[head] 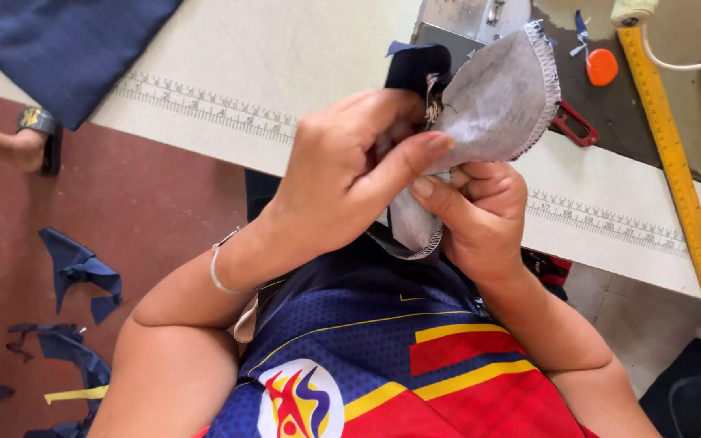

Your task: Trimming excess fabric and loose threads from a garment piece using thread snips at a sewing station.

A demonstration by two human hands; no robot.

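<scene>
Closest to me is the person's blue, red and yellow sports jersey (415,357), and just above it both hands meet over a small piece of grey interlined fabric with a white overlocked edge (501,101), lifted clear of the counter and held near the chest. The left hand (342,174) arches over the top, wrist bent, thumb pressed along the cloth and fingers curled tight around the dark navy part (415,69) of the piece. The right hand (480,215) sits beneath, closed in a pinch on the lower stitched edge. Doing this well, I would judge, calls for keeping the layers taut between the two pinches and working close to the seam so nothing frays. Beyond the hands the pale counter (285,57) with its printed ruler strip stretches away, carrying a long yellow wooden ruler (671,154), a round orange cap (601,66) and a red-handled tool (575,124). Navy scraps (79,272) lie on the red floor.
</scene>
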